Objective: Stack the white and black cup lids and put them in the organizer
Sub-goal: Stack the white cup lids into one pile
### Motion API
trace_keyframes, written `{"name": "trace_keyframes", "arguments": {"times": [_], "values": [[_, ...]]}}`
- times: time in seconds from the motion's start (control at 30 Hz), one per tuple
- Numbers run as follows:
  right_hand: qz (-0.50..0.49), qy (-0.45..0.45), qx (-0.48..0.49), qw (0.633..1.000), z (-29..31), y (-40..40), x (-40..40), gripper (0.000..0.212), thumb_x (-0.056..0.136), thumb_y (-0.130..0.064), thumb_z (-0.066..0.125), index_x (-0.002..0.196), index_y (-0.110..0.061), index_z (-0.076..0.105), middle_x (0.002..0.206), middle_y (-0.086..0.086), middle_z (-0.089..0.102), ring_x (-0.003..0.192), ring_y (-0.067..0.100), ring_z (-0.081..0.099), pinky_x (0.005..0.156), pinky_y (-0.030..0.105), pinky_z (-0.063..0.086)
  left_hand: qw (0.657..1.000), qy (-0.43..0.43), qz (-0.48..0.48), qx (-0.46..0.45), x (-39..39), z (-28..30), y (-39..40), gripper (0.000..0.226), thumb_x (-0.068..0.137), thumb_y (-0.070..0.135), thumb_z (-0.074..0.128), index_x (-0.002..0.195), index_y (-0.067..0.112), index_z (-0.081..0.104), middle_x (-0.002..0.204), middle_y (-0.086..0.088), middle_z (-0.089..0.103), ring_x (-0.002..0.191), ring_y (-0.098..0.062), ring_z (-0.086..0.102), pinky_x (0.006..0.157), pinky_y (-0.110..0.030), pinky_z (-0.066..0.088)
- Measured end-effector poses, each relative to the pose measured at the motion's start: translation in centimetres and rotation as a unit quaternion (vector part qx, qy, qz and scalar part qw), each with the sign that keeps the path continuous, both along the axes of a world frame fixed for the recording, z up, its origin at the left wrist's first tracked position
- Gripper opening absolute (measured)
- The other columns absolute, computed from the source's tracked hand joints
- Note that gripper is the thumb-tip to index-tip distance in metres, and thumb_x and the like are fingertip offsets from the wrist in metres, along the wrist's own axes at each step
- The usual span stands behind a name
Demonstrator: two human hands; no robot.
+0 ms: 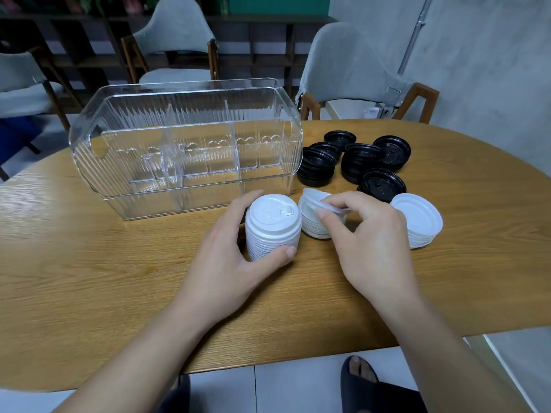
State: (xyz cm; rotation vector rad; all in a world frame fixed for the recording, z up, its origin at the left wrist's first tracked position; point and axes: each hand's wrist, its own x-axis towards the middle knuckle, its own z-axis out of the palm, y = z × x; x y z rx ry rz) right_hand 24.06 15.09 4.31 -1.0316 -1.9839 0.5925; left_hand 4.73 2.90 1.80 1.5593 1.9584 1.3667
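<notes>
Grey chairs [351,70] stand behind the wooden table [89,278], where a clear organizer [185,144] sits beside black lids [354,162]. Left hand [226,257] grips a tall white lid stack [272,228]; right hand [369,242] pinches a tilted white lid [316,204] over a smaller pile [313,225].

the left hand [235,257] curls round a tall white stack [272,226] on the wooden table [89,278], thumb at its front. just right of it the right hand [369,242] pinches a tilted white lid [332,205] atop a low white pile [313,225]. another white pile [419,220] lies further right. black lids [354,160] sit in several piles behind, beside the clear organizer [185,144].
</notes>
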Motion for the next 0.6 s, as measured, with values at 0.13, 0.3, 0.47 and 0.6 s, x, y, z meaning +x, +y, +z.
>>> {"name": "trace_keyframes", "arguments": {"times": [0.13,0.3,0.47,0.6], "values": [[0.017,0.029,0.045,0.998,0.5,-0.2,0.2,0.007,0.105,-0.025,0.074,0.109,-0.023,0.079,0.099,-0.017,0.073,0.093,0.008,0.068,0.085,0.039,0.054,1.000,0.000,-0.001,0.000,0.1,0.0,0.0,0.085,0.084,0.045,0.094,0.157,0.042,0.051,0.147,0.031,0.063,0.140,0.002,0.059,0.116,-0.024,0.047],[0.044,0.145,0.009,0.988,1.9,-1.4,0.1,0.010,0.110,-0.023,0.068,0.116,-0.020,0.075,0.104,-0.010,0.075,0.105,0.017,0.071,0.088,0.031,0.056,1.000,0.003,-0.009,-0.003,-0.2,-0.2,-0.1,0.085,0.087,0.039,0.092,0.160,0.039,0.047,0.153,0.023,0.060,0.144,-0.006,0.058,0.122,-0.045,0.048],[0.104,0.274,-0.052,0.955,2.8,-2.9,-0.7,0.014,0.110,-0.012,0.066,0.120,-0.011,0.075,0.108,-0.004,0.081,0.105,0.014,0.078,0.088,0.023,0.058,1.000,0.003,-0.005,0.027,0.4,0.1,-0.1,0.104,0.085,0.037,0.097,0.170,0.033,0.036,0.164,0.018,0.050,0.156,-0.007,0.047,0.129,-0.040,0.041],[0.151,0.315,-0.108,0.931,2.9,-3.7,-1.7,0.016,0.109,-0.006,0.064,0.122,-0.004,0.074,0.108,-0.002,0.083,0.102,0.010,0.079,0.087,0.021,0.059,0.994,0.052,0.001,0.101,0.7,0.4,-0.1,0.117,0.082,0.035,0.100,0.175,0.021,0.029,0.169,0.017,0.046,0.158,-0.019,0.047,0.129,-0.054,0.040]]}}
